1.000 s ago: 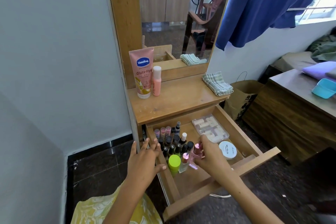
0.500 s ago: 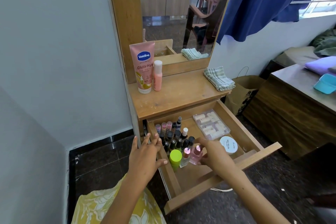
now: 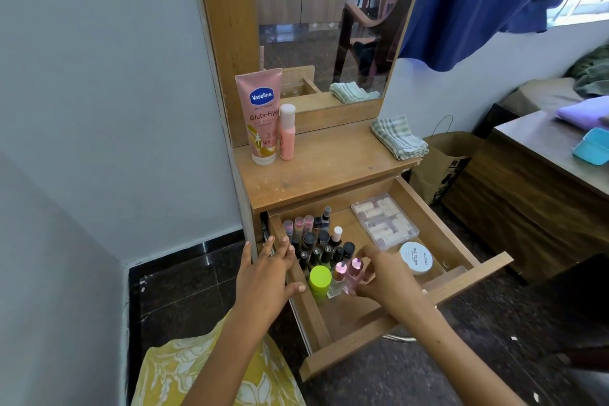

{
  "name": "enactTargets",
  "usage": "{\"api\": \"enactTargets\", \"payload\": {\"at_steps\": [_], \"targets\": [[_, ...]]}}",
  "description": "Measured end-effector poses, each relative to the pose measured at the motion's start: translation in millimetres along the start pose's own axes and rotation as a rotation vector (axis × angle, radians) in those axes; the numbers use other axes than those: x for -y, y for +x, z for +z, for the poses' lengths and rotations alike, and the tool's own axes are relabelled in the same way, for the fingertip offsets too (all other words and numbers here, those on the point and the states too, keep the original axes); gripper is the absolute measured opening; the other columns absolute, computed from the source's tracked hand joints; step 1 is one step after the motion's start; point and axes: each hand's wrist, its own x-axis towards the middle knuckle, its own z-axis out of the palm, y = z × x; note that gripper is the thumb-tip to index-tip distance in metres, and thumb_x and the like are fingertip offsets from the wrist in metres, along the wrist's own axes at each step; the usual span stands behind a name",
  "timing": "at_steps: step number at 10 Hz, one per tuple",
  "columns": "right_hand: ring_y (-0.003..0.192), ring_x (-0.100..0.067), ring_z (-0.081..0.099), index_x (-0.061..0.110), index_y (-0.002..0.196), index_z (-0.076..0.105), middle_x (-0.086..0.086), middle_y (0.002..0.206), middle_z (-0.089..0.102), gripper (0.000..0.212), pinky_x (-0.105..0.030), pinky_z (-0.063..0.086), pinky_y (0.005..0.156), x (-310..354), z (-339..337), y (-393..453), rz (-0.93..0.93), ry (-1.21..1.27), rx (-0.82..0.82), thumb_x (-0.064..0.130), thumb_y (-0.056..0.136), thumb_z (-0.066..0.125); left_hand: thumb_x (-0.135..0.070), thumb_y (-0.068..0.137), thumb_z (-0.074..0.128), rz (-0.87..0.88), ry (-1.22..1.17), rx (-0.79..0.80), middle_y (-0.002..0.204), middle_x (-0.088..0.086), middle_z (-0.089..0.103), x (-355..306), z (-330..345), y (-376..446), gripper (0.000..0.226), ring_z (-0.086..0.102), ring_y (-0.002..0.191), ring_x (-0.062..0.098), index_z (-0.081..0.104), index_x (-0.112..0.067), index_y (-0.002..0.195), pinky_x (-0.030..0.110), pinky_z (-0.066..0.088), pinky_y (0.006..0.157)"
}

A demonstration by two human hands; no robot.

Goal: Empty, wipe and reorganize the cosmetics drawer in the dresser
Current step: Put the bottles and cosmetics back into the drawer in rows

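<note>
The wooden drawer (image 3: pixel 461 242) stands pulled out below the dresser top (image 3: pixel 329 171). Its left side holds several upright nail polish bottles (image 3: pixel 318 247), a lime-capped bottle (image 3: pixel 320 282) and two pink-capped bottles (image 3: pixel 339 277). My right hand (image 3: pixel 384 277) pinches the right-hand pink bottle (image 3: pixel 354 275), which stands on the drawer floor. My left hand (image 3: pixel 267 277) rests with fingers spread on the drawer's left wall. A clear compartment box (image 3: pixel 384 221) and a round white nail polish remover tub (image 3: pixel 417 257) lie at the right. A pink Vaseline tube (image 3: pixel 260 115) and a peach bottle (image 3: pixel 286 132) stand on top.
A folded checked cloth (image 3: pixel 398 137) lies at the right end of the dresser top under the mirror (image 3: pixel 329 20). A brown paper bag (image 3: pixel 441 165) sits on the floor between the dresser and a dark wooden table (image 3: pixel 527 194). A grey wall closes the left side.
My right hand slid the pink bottle slightly left and set it beside the other pink-capped bottle. My left hand stayed on the drawer's left wall.
</note>
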Motion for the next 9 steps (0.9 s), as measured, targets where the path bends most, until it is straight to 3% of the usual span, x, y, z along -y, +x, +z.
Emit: {"api": "enactTargets", "payload": {"at_steps": [1,3,7,9], "targets": [[0.069,-0.010,0.058,0.025,0.111,0.055,0.005,0.089,0.067,0.049,-0.026,0.052,0.064,-1.4,-6.2,3.8,-0.037,-0.067,0.075,0.017,0.069,0.080,-0.054,0.091,0.046,0.000,0.004,-0.001,0.158,-0.008,0.004,0.3,0.5,0.0,0.070,-0.002,0.145,0.014,0.019,-0.027,0.149,0.048,-0.009,0.113],[0.072,-0.015,0.059,0.028,0.116,0.056,0.004,0.095,0.059,0.049,-0.036,0.056,0.071,0.5,-11.1,7.7,-0.080,-0.059,0.078,0.015,0.074,0.077,-0.055,0.090,0.046,0.000,0.004,-0.009,0.158,-0.008,0.005,0.1,1.8,0.1,0.070,-0.002,0.145,0.014,0.020,-0.027,0.149,0.048,-0.009,0.114],[0.082,-0.018,0.063,0.022,0.110,0.064,0.002,0.100,0.061,0.042,-0.036,0.054,0.073,5.6,-14.6,6.1,-0.137,-0.040,0.071,0.008,0.073,0.077,-0.054,0.090,0.047,-0.003,-0.002,-0.001,0.158,-0.008,0.005,-0.2,0.8,0.8,0.069,-0.002,0.145,0.014,0.021,-0.027,0.149,0.048,-0.009,0.114],[0.086,-0.012,0.061,0.030,0.120,0.048,0.012,0.101,0.062,0.054,-0.035,0.056,0.074,4.1,-27.7,3.4,-0.108,-0.180,0.058,-0.003,0.079,0.061,-0.054,0.090,0.048,-0.007,-0.002,0.003,0.158,-0.008,0.006,-0.1,1.4,1.1,0.070,-0.002,0.145,0.014,0.022,-0.027,0.148,0.048,-0.010,0.113]]}}
